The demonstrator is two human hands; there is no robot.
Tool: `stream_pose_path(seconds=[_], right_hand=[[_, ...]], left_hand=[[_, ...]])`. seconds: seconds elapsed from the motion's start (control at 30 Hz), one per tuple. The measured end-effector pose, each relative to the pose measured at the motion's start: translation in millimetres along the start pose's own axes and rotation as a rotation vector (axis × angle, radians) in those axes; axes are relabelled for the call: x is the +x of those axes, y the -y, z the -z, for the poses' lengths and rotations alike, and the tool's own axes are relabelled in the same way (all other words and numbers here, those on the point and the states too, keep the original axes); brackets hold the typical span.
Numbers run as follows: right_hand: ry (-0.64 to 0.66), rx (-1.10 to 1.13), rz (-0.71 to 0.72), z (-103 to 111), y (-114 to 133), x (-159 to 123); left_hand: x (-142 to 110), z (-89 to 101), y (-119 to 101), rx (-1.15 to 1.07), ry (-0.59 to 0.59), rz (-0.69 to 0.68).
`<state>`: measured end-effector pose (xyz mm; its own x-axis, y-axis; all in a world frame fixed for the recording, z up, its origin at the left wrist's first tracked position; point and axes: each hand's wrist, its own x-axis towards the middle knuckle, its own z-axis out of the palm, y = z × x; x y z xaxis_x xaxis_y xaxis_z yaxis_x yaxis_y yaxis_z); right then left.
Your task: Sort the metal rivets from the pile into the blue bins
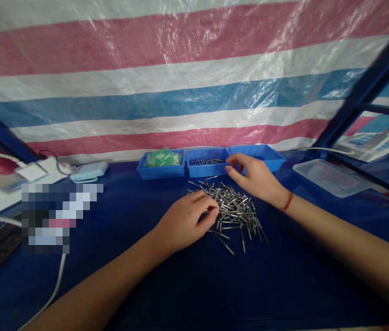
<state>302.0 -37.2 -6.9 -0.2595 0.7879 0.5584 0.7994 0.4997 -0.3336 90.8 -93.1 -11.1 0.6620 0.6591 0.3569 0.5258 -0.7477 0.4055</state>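
Note:
A loose pile of silvery blind rivets (233, 207) lies on the dark blue tabletop. At its left edge is my left hand (192, 218), fingers curled and thumb tip drawn in to the index finger. Whatever is in that pinch is too small or hidden to make out. My right hand (252, 177) hovers over the front wall of the middle blue bin (197, 171), thumb and index finger apart, with nothing visible between them. Several rivets (208, 161) rest inside this bin. The right blue bin (273, 161) is partly covered by my right hand.
The left blue bin (160, 172) holds green-and-clear plastic packets (165, 157). A translucent plastic lid (330, 177) lies at right. On the left are a light blue case (89, 171), a white cable (59, 276) and white power strips. A striped sheet (180, 92) hangs behind, between blue frame posts.

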Motion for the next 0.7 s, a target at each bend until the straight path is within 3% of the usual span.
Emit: stream_pose_path(seconds=[0.23, 0.5, 0.7], right_hand=[[0.03, 0.156, -0.16, 9, -14, -26], [0.055, 0.211, -0.08, 4, -4, -27], [0.054, 0.252, -0.08, 4, 4, -30]], left_hand=[[4, -12.0, -9, 0.137, 0.07, -0.158], [16, -34.2, -18, 0.239, 0.021, 0.017], [17, -33.4, -24, 0.298, 0.08, 0.106]])
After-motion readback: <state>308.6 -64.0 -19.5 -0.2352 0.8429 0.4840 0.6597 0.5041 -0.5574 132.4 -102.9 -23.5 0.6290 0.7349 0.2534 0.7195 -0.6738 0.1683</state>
